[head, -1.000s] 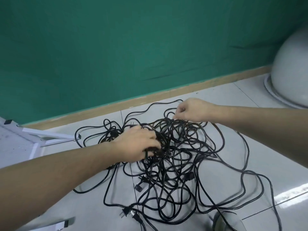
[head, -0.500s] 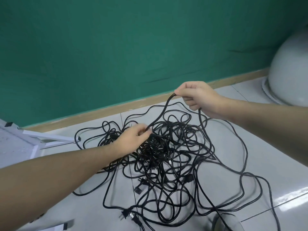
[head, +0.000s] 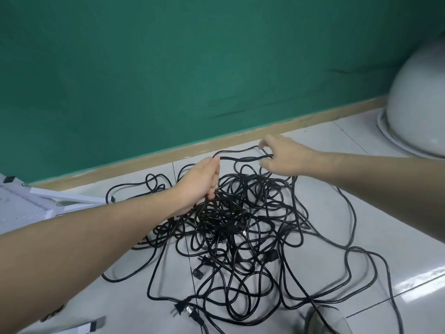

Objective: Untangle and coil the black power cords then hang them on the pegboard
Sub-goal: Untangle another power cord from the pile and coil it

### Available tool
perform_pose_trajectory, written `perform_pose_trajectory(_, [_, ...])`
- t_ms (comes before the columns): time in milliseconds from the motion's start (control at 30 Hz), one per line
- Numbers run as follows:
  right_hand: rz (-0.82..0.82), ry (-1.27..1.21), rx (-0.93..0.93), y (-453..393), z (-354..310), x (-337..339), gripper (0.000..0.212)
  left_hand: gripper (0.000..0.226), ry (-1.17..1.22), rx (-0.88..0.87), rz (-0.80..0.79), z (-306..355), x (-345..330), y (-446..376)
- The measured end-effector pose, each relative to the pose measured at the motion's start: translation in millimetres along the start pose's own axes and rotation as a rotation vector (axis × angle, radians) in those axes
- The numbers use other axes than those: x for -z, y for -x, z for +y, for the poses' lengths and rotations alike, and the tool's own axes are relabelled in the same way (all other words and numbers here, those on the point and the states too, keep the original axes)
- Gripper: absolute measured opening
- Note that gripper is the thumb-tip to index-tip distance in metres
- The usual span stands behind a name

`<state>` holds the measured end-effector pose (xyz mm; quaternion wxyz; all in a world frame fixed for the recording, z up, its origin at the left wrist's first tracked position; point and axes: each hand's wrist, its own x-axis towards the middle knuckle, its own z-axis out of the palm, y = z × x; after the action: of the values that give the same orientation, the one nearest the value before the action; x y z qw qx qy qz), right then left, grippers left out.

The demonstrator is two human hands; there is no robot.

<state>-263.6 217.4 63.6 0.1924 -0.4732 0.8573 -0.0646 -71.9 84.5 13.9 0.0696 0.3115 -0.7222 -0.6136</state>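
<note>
- Black power cords (head: 240,227) lie in one big tangle on the pale tiled floor (head: 361,213), filling the middle of my view, with loose loops trailing out toward 3 and 5 o'clock.
- My left hand (head: 199,184) sits at the 10 o'clock edge of the tangle, fingers curled round a cord; one end of that strand rises out of the top of my fist, and more strands hang from the underside of the fist into the heap.
- My right hand (head: 284,157) is at 12 o'clock of the pile, blurred; its fingertips seem to pinch the same raised strand, which runs nearly level between my two hands, but how tight that grip is I cannot tell.
- Two flat-pin plugs (head: 185,312) lie side by side at 6 o'clock of the tangle, and another plug (head: 201,267) lies in the lower middle of it.
- Green wall (head: 192,68) stands behind the cords at 12 o'clock, with a tan skirting strip (head: 144,160) along its foot.
- A white perforated board (head: 21,208) lies flat at 9 o'clock, well apart from my left hand.
- A pale grey dome (head: 419,104) fills the 2 o'clock corner.
</note>
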Motion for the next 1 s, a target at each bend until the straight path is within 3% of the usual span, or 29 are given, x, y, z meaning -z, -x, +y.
perform_pose_trajectory(100, [0.034,0.093,0.249,1.6,-25.7,-6.7,0.063,0.041,-0.003,-0.011,-0.024,18.1,-10.0,-1.0])
perform_pose_trajectory(233, [-0.051,-0.164,0.274,2.8,-37.7,-16.2,0.039,0.047,0.041,-0.009,-0.084,29.2,-13.6,1.9])
perform_pose_trajectory(400, [0.028,-0.105,0.473,5.1,-30.9,-10.0,0.007,0.046,-0.027,-0.089,-0.167,21.9,-13.1,11.2])
perform_pose_trajectory(467, [-0.071,-0.228,0.522,9.2,-29.7,-10.1,0.020,0.052,-0.033,-0.138,-0.229,18.7,-10.9,11.8])
perform_pose_trajectory(567, [-0.252,-0.481,0.414,18.8,-32.4,-4.1,0.017,0.056,-0.334,-0.203,-0.268,6.6,2.6,10.4])
perform_pose_trajectory(633, [-0.222,-0.610,0.395,20.8,-32.5,2.1,0.016,0.048,-0.452,-0.137,-0.292,-5.2,11.0,9.9])
perform_pose_trajectory(900, [-0.092,-0.986,0.204,19.8,-2.2,21.4,0.045,0.009,-0.499,-0.016,-0.289,-30.1,38.8,4.1])
perform_pose_trajectory(1000, [-0.033,-1.007,0.069,16.7,21.8,25.0,0.044,0.017,-0.269,0.040,-0.170,-23.5,41.9,3.0])
